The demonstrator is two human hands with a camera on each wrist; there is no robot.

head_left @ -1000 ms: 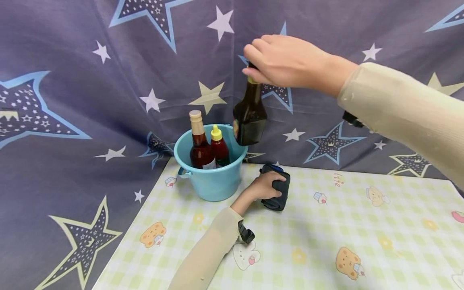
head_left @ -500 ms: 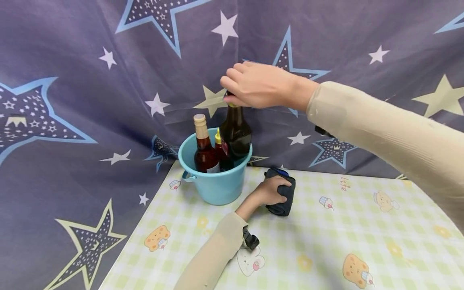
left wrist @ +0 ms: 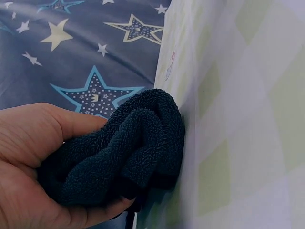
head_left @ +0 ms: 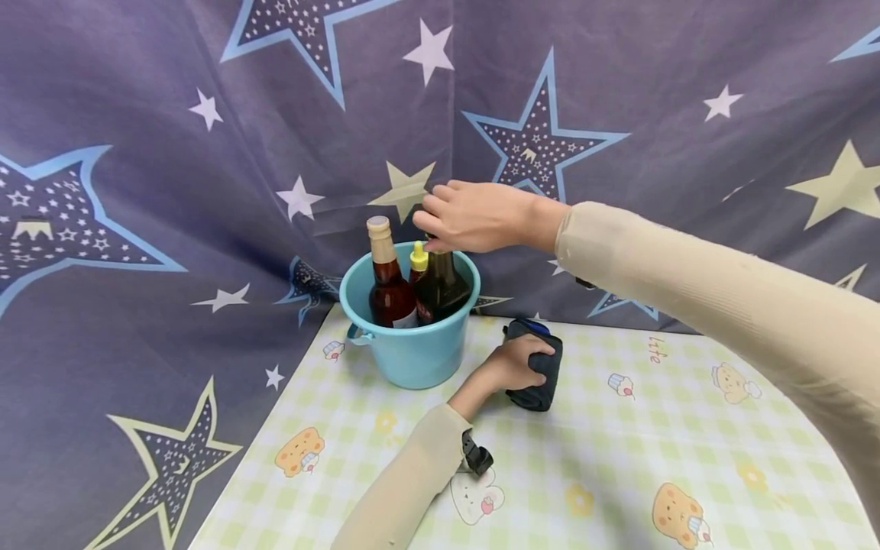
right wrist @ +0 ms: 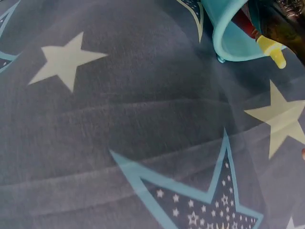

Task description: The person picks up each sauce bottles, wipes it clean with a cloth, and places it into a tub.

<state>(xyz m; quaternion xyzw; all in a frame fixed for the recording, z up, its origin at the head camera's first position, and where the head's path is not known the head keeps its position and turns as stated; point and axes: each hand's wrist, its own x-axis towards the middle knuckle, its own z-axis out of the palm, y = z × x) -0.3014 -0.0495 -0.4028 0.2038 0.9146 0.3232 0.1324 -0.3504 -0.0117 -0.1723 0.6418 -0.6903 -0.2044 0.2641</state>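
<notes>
— Blue plastic, that bucket on the checked tablecloth; 3 bottles stand in it.

— And the dark bottle?

— At the bucket's right side, upright. The right hand has its fingertips curled round the top.

— The other hand?

— The left hand grips a dark towel pressed against the cloth, just right of the bucket.
</notes>
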